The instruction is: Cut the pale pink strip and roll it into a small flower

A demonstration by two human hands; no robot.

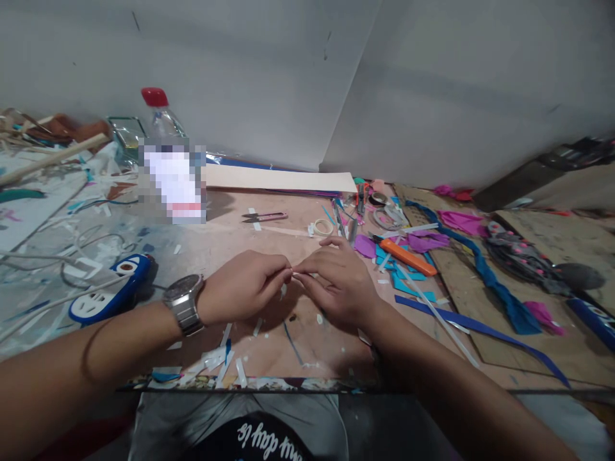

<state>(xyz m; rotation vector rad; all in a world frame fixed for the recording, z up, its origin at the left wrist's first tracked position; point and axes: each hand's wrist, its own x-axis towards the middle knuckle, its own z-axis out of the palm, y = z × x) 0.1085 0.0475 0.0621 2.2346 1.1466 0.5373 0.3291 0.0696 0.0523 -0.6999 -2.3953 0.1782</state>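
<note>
My left hand (247, 282), with a metal watch (184, 302) on its wrist, is closed in a pinch over the middle of the table. Facing it, my right hand (339, 278) pinches too, its fingertips meeting those of the left. Whatever lies between the fingertips is too small to make out. Beyond the hands are thread snips (264, 218) and a roll of tape (323, 226). To the right of my right hand an orange utility knife (408, 256) rests on blue paper scraps (408, 285).
A bottle with a red cap (154, 97) stands at the back left. A blue-and-white power strip (110, 291) with cables lies left. Cream board (278, 178) runs along the wall. Blue strips (480, 326) and cardboard (552, 243) are at right; scraps (221, 358) litter the front edge.
</note>
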